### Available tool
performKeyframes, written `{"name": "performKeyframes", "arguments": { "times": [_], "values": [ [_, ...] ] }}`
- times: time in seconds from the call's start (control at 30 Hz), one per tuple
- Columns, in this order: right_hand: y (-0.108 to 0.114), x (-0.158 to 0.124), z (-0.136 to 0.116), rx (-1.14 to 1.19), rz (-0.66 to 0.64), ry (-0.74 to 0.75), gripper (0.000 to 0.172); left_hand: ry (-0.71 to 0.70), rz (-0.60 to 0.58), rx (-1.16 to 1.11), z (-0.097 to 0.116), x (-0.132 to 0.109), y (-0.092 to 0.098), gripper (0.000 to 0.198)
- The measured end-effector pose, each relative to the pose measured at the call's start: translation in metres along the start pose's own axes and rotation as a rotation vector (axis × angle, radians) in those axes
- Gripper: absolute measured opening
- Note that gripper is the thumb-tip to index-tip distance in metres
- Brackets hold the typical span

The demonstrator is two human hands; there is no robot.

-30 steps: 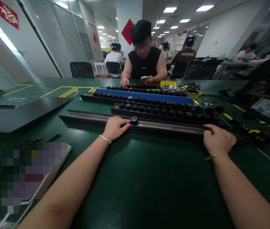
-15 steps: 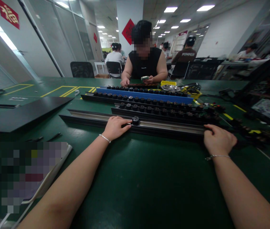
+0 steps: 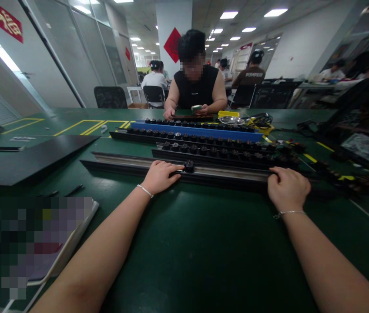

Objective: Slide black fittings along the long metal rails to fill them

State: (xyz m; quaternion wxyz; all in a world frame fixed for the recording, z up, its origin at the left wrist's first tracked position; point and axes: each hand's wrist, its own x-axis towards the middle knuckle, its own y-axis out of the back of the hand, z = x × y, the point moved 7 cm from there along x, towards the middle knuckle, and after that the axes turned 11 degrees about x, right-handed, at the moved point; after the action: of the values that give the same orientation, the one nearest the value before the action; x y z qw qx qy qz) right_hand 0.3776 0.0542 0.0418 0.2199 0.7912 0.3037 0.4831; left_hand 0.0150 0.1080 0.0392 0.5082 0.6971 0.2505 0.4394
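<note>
The black rail [image 3: 226, 173] is lying on the near part of the green table [image 3: 204, 243], its long axis running left to right and its right end slanting slightly nearer. Its pale channel is facing up, with a round black part [image 3: 189, 166] sitting near mid-length. The left hand [image 3: 162, 177] is resting on the rail, index finger touching the part, thumb standing apart. The right hand [image 3: 289, 189] is curling over the right stretch; whether either hand's fingers are pinching the rail, I cannot tell.
</note>
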Motion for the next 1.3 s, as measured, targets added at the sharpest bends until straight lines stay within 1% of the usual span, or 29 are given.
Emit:
{"name": "performKeyframes", "arguments": {
  "times": [0.17, 0.27, 0.33, 0.43, 0.5, 0.57, 0.67, 0.77, 0.93, 1.03, 1.17, 1.3],
  "values": [
    [-0.015, -0.012, -0.044, 0.164, -0.145, 0.240, 0.034, -0.014, 0.008, -0.005, 0.001, 0.001, 0.002, 0.032],
    [-0.026, -0.023, -0.077, 0.254, -0.218, 0.300, 0.032, -0.016, 0.007, -0.009, 0.001, 0.001, 0.001, 0.032],
    [-0.036, -0.032, -0.105, 0.313, -0.270, 0.333, 0.032, -0.019, 0.003, -0.013, 0.001, 0.001, 0.001, 0.032],
    [-0.054, -0.044, -0.149, 0.376, -0.343, 0.348, 0.032, -0.028, 0.004, -0.006, 0.002, 0.001, 0.000, 0.033],
    [-0.064, -0.047, -0.171, 0.377, -0.343, 0.277, 0.034, -0.039, 0.005, 0.008, 0.003, 0.001, 0.000, 0.034],
    [-0.073, -0.049, -0.186, 0.369, -0.339, 0.209, 0.037, -0.054, -0.003, 0.024, 0.004, 0.001, 0.000, 0.035],
    [-0.082, -0.050, -0.196, 0.348, -0.317, 0.117, 0.036, -0.078, -0.013, 0.046, 0.005, 0.001, 0.000, 0.036],
    [-0.085, -0.050, -0.197, 0.339, -0.279, 0.077, 0.033, -0.100, -0.014, 0.068, 0.006, 0.001, 0.001, 0.037],
    [-0.083, -0.050, -0.196, 0.337, -0.249, 0.067, 0.030, -0.102, -0.005, 0.069, 0.007, 0.001, 0.002, 0.037],
    [-0.083, -0.050, -0.196, 0.333, -0.247, 0.065, 0.028, -0.078, 0.002, 0.059, 0.008, 0.001, 0.002, 0.037],
    [-0.084, -0.051, -0.195, 0.322, -0.235, 0.078, 0.029, -0.043, 0.016, 0.051, 0.007, 0.001, 0.002, 0.035],
    [-0.084, -0.052, -0.194, 0.307, -0.218, 0.087, 0.031, -0.046, 0.020, 0.051, 0.007, 0.001, 0.002, 0.035]
  ]
}}
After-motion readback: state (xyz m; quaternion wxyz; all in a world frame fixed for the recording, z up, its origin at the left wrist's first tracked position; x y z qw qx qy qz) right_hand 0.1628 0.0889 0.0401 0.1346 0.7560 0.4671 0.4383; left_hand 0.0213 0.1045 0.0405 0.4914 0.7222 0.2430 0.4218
